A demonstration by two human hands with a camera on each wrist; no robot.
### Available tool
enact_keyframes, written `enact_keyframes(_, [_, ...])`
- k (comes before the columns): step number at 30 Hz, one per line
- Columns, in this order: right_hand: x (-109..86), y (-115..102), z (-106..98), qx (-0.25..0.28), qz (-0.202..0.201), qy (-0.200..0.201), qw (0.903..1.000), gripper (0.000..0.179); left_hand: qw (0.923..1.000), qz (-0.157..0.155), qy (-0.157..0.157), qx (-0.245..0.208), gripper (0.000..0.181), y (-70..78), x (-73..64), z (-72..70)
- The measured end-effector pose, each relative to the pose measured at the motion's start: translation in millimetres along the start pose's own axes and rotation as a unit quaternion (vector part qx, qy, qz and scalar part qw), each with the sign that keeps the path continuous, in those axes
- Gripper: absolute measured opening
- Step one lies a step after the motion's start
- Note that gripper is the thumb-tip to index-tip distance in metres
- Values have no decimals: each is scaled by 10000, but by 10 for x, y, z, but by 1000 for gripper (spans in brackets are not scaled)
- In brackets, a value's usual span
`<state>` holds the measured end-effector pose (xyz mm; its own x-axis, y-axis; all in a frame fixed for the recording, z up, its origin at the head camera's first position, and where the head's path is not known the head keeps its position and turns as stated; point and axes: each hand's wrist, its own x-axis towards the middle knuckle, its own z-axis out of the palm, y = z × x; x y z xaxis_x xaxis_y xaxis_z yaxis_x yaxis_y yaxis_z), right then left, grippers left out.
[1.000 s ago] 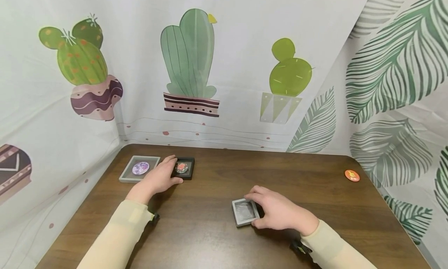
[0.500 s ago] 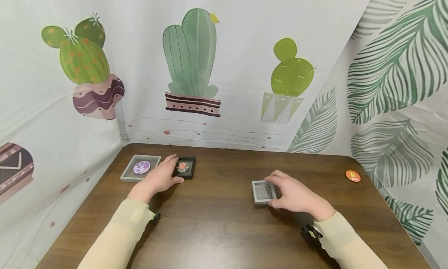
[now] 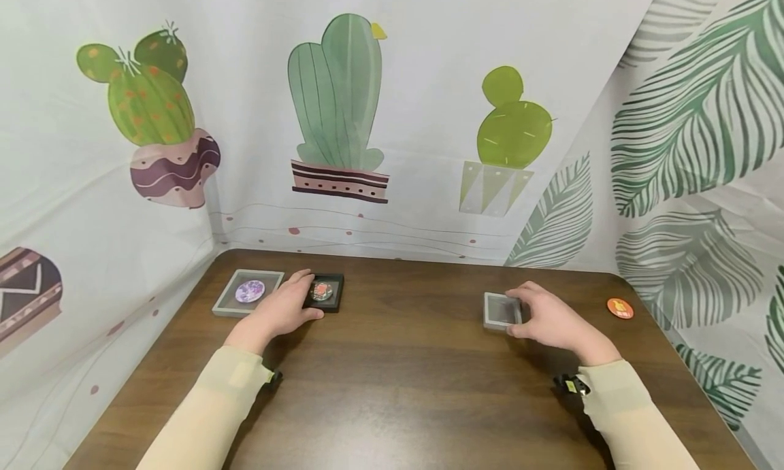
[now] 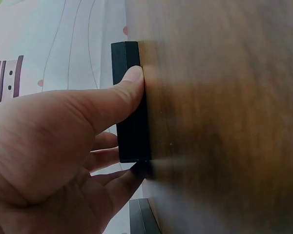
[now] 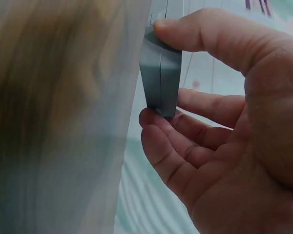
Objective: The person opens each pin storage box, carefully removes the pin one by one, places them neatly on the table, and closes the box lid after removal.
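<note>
The left hand (image 3: 278,311) hides the left side of the black frame (image 3: 337,295) and, left of that frame, the near right corner of a larger gray frame (image 3: 233,313). Well right of the black frame, the right hand (image 3: 554,320) covers the right corners of a small gray frame (image 3: 502,312); farther right, lettering on an orange disc (image 3: 621,308) is too small to read.

Left frame (image 3: 228,300) near middle frame (image 3: 337,294) on table (image 3: 392,361), right frame (image 3: 501,311) well apart, badge (image 3: 621,308) rightmost
</note>
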<state>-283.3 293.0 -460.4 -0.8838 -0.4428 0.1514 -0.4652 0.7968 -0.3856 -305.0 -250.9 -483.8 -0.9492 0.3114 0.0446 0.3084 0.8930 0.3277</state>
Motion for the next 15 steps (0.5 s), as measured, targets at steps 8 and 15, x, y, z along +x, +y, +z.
enact_keyframes(8, [-75,273,-116,102,458,-4,9989,71,10000,-12,8,-9,88,-12,-6,4])
enact_keyframes(15, [-166,504,-188,162,795,-18,9967,74,10000,33,71,-25,89,-29,8,23])
